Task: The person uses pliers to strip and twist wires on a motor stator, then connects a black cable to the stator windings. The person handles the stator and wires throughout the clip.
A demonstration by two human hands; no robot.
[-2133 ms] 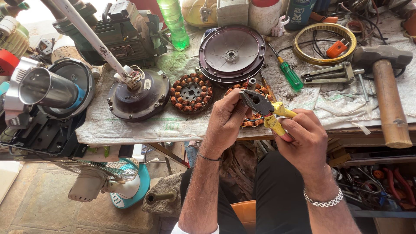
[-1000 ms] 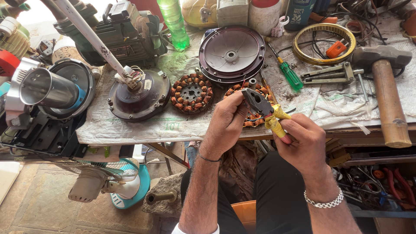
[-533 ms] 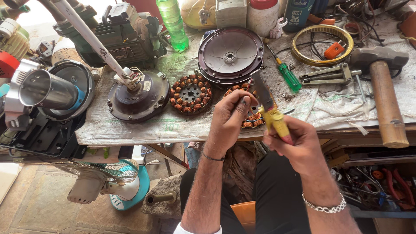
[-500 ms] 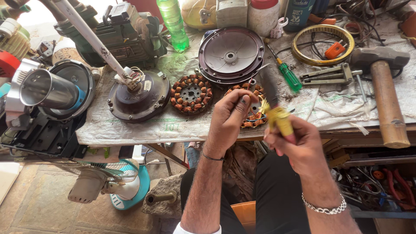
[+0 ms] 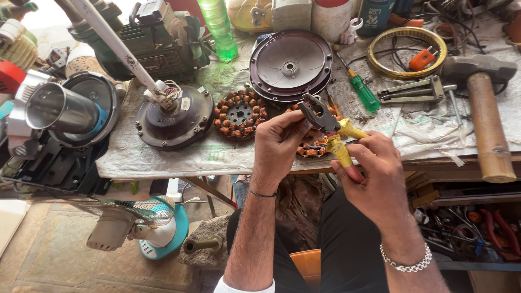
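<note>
Hazard first: the jaws of my pliers (image 5: 321,116) work right above the copper-wound coil ring (image 5: 313,147) that lies on the bench edge, partly hidden behind my hands, and I judge that a slip of the tool could nick the windings or tear the fine wire I seem to be pinching. The cause would be too hard a squeeze on the handles, or a pull that is off line with the jaws. A second risk is that the ring sits near the edge of the cloth-covered bench (image 5: 163,157), so a tug could drag it off toward my lap. Grip, right hand (image 5: 380,173): my fingers are wrapped firmly round the yellow handles, pressed toward each other, and the dark jaws stand nearly together, though I cannot tell whether anything is caught between them. Grip, left hand (image 5: 279,144): thumb and fingertips are pressed together just beside the jaw tips, pinching something too small to make out, most likely a wire end. Both hands are held up above the bench edge, in front of the coil ring. A second coil ring (image 5: 240,113) lies apart to the left, a round motor cover (image 5: 291,66) behind it, and a green screwdriver (image 5: 362,91) and a hammer (image 5: 485,114) well to the right.
</note>
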